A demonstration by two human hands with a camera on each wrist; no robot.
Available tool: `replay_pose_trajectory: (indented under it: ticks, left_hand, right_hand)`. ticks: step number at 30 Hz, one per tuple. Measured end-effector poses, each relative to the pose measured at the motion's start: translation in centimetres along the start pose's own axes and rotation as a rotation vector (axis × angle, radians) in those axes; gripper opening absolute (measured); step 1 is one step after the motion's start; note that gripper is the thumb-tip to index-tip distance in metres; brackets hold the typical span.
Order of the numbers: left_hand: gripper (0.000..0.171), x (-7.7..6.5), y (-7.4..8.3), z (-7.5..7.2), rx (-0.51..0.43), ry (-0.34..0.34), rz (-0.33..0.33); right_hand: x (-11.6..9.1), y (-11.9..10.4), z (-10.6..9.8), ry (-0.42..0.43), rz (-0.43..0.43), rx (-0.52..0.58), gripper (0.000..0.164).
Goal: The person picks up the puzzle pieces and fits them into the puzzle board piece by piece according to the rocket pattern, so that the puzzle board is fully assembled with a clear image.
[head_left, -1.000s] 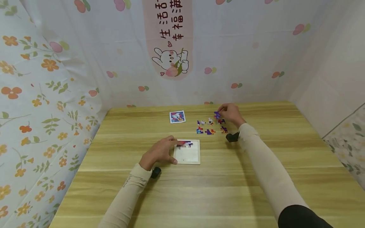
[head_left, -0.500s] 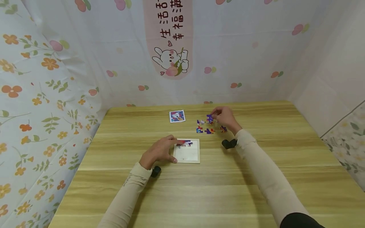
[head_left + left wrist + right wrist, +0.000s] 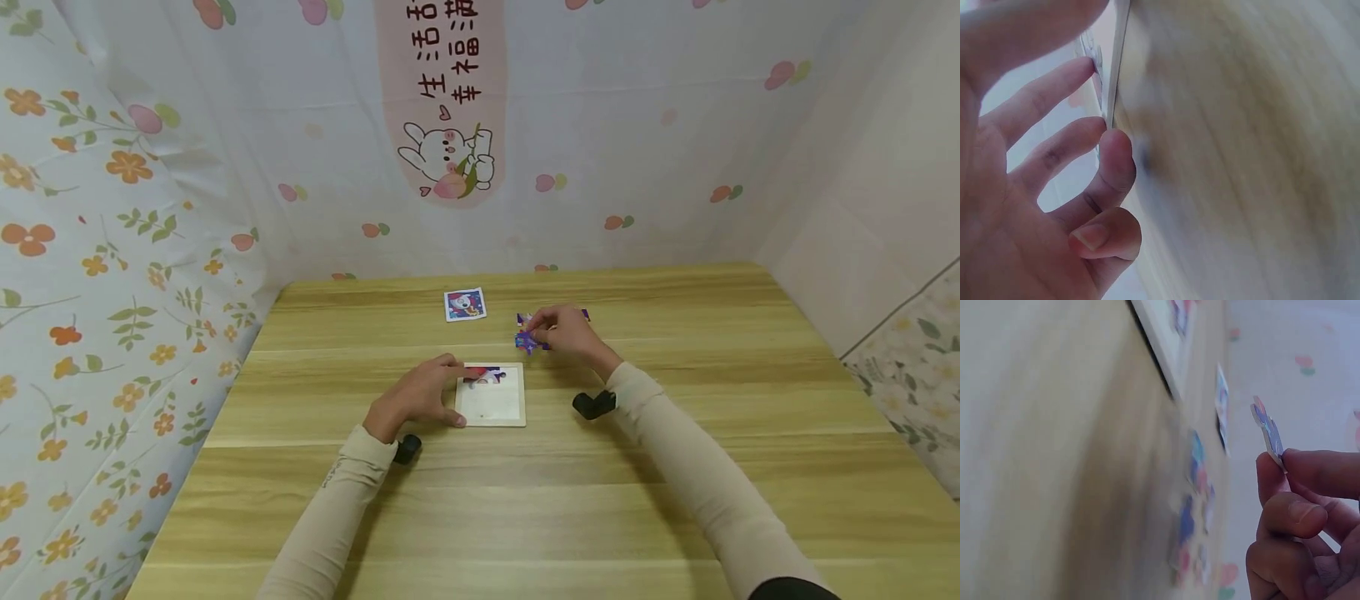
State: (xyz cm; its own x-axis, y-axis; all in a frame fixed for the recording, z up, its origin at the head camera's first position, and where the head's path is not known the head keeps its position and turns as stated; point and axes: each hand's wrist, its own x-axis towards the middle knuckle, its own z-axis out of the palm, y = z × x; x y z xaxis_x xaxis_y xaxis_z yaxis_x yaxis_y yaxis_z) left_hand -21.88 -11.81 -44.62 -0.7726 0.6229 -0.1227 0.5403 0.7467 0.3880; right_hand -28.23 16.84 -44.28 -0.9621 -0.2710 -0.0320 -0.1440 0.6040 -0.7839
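In the head view, a white square puzzle board [image 3: 501,408] lies on the table, a few joined pieces [image 3: 491,377] along its far side. My left hand [image 3: 420,390] rests at the board's left edge, index finger over the fitted pieces and thumb at the near corner. Seen from the left wrist, its fingertips [image 3: 1107,125] touch the board's rim. My right hand [image 3: 572,335] pinches a purple jigsaw piece [image 3: 1270,436] between thumb and finger, held above the table. Several loose jigsaw pieces [image 3: 1186,519] lie below it, partly hidden by the hand in the head view.
A small square picture card [image 3: 465,305] of a white cartoon figure lies behind the board. The wood-grain table [image 3: 510,517] ends at a patterned cloth backdrop [image 3: 600,150]. Another flowered cloth [image 3: 135,317] hangs at the left.
My right hand has moved left and nearer, carrying the purple jigsaw piece from the far right of the loose pieces toward the board. The left hand has stayed on the board.
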Motion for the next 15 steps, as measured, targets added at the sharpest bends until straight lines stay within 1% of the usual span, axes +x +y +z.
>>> replay_pose_trajectory:
  ticks: [3,6,10,15]
  left_hand:
    - [0.079,0.0,-0.1,-0.1,0.001,-0.007,-0.004]
    - [0.079,0.0,-0.1,-0.1,0.004,-0.015,-0.009]
    - [0.079,0.2,0.1,-0.1,0.010,-0.016,-0.015]
    - [0.078,0.1,0.2,0.1,-0.006,-0.024,-0.053]
  right_hand:
    - [-0.3,0.0,1.0,-0.048,-0.016,-0.010,0.010]
    - [-0.6,0.1,1.9,-0.079,-0.009,-0.003,0.008]
    - [-1.0,0.1,3.0,-0.093,0.005,-0.002,0.007]
    - [-1.1,-0.1,4.0,-0.107,0.022,-0.025,0.005]
